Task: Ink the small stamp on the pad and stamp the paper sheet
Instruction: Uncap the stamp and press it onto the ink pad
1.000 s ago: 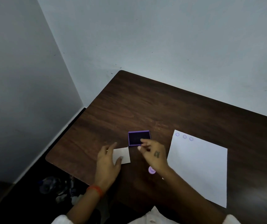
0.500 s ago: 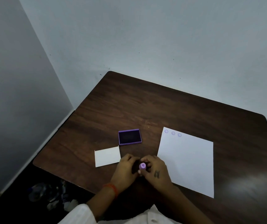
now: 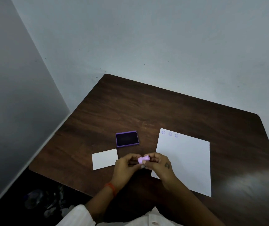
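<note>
Lower centre: left hand [image 3: 125, 167] and right hand [image 3: 159, 165] now together, both pinching stamp [image 3: 143, 159], newly lifted off table [image 3: 98, 115]; inking likely next. Left: white card [image 3: 104, 158]. Beyond: open pad [image 3: 127, 138]. Right: sheet [image 3: 185, 160], three prints along top.

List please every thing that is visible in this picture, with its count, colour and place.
table: 1, dark brown wood, in the room corner
ink pad: 1, purple case, dark inside, open, table middle
paper sheet: 1, white, right of the pad
stamp marks: 3, purple rings, top left of the sheet
small card: 1, white, left of the hands
small stamp: 1, light purple, held between both hands
wristband: 1, orange, left wrist
left hand: 1, on the stamp
right hand: 1, on the stamp
</note>
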{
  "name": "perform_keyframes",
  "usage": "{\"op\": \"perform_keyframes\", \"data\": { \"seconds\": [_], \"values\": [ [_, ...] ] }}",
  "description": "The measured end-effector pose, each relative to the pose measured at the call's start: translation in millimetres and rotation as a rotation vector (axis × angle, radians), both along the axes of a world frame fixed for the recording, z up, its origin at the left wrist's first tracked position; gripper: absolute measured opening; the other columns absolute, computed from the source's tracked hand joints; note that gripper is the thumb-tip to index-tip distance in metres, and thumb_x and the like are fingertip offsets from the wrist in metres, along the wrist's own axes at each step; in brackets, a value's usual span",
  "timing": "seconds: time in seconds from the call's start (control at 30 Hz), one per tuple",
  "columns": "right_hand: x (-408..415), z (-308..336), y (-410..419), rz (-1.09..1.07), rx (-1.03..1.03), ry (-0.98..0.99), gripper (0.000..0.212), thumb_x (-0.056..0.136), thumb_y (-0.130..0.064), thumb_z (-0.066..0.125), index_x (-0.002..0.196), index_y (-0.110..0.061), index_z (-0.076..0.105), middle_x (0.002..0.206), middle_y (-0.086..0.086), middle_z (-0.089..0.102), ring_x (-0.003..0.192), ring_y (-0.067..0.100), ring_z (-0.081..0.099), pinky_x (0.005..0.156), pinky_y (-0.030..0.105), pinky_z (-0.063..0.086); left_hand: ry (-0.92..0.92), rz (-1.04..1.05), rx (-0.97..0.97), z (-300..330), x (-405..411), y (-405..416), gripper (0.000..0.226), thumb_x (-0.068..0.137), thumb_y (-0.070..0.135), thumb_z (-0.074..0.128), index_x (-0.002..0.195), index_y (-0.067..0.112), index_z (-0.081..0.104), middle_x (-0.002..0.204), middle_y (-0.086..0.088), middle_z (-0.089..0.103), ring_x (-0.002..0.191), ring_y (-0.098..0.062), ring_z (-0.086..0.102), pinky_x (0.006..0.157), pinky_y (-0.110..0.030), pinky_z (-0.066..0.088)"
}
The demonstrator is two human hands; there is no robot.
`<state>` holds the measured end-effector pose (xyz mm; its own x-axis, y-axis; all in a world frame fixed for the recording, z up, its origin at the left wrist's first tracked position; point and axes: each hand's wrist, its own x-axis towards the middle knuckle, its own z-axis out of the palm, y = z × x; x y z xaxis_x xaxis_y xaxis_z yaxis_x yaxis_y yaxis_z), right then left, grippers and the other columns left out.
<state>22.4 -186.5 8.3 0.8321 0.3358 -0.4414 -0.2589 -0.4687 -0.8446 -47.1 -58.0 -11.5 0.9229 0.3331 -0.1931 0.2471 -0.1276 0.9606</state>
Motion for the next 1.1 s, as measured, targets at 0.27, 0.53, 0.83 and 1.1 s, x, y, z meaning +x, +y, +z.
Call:
{"op": "perform_keyframes", "data": {
  "seconds": [0.27,0.53,0.83,1.1],
  "values": [
    [8.4,2.1,-3.7,-0.020,0.116,0.141,0.020,0.082,-0.020,0.067,0.100,-0.012,0.068,0.105,0.013,0.071,0.093,0.022,0.068,0.090,0.037,0.055,0.026,0.008,-0.068,6.8,4.3,5.1,0.017,0.071,0.019,0.077,0.086,0.025,0.071,0.085,0.008,0.076,0.080,-0.004,0.070,0.069,-0.008,0.052],
    [14.3,4.9,-5.3,-0.042,0.142,0.181,0.025,0.080,-0.022,0.069,0.101,-0.009,0.068,0.100,0.012,0.071,0.087,0.019,0.068,0.072,0.021,0.058,0.027,-0.012,-0.007,11.2,12.3,3.5,0.017,0.072,0.019,0.077,0.087,0.025,0.070,0.088,0.009,0.074,0.081,-0.001,0.068,0.071,-0.006,0.051],
    [29.0,14.1,-18.9,-0.406,0.669,0.784,0.016,0.082,0.000,0.060,0.078,0.001,0.075,0.082,0.016,0.076,0.079,0.021,0.068,0.060,0.025,0.061,0.107,-0.024,-0.040,-1.6,18.1,3.2,0.024,0.070,0.010,0.078,0.087,0.023,0.068,0.090,0.005,0.073,0.083,-0.002,0.068,0.069,-0.009,0.053],
    [36.6,13.4,-16.1,-0.449,0.777,0.867,0.017,0.067,0.000,0.065,0.080,0.005,0.073,0.085,0.022,0.075,0.066,0.022,0.072,0.053,0.027,0.060,0.126,-0.099,0.122,-15.3,28.3,-0.4,0.026,0.076,0.006,0.071,0.093,0.025,0.066,0.097,0.007,0.068,0.082,0.005,0.062,0.070,0.002,0.044]
  ]
}}
